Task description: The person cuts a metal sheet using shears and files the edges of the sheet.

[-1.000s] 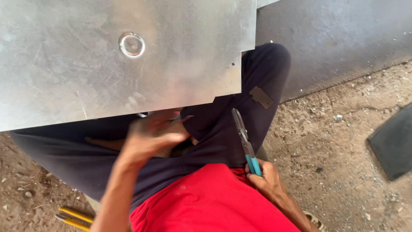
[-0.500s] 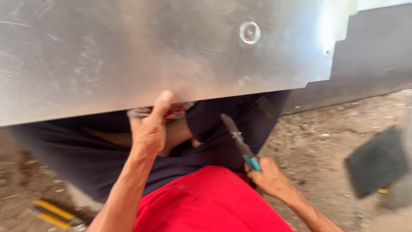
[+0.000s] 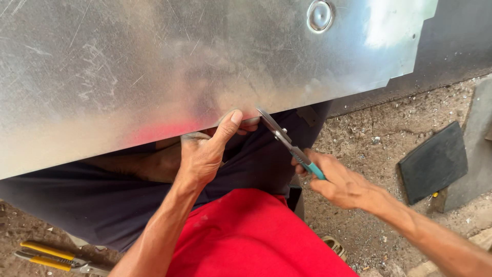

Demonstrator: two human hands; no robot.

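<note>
Two hands are working at the lower edge of a large scratched metal sheet lying across the person's lap. The left hand is pinching that edge, thumb pressing on top and fingers curling underneath. Just to its right, the right hand is closing around the teal handles of tin snips, whose blades are meeting the sheet's edge beside the left thumb. Yellow-handled pliers are lying on the dirt ground well left of both hands, and a dark slab is lying right of the right hand.
</note>
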